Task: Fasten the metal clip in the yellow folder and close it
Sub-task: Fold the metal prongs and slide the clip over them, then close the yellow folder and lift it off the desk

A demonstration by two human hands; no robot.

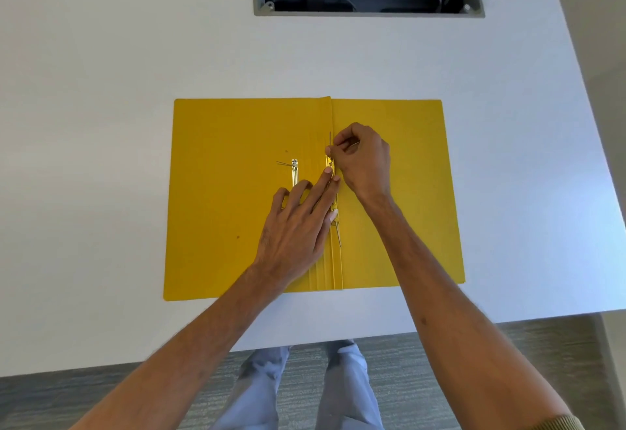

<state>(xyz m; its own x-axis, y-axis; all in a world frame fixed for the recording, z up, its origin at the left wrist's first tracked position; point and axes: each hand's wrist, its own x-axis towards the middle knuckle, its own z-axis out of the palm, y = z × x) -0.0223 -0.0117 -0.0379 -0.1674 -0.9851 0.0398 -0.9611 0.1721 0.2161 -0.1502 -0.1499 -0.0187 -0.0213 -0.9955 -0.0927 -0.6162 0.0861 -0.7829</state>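
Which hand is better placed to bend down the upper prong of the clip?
Right hand: it already pinches the thin metal prong by the spine of the open yellow folder. Left hand lies flat, pinning the gold clip bar.

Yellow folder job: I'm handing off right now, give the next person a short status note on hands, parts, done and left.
Left hand: flat, fingers pressing the metal clip down at the spine.
Right hand: pinching the clip's upper thin prong at the fold.
Yellow folder: lying open on the white table; a second brass bar lies loose on the left flap, partly under the left fingers.
Done: folder laid open, clip seated at the spine.
Left: bend both prongs flat, secure the clip, close the folder.
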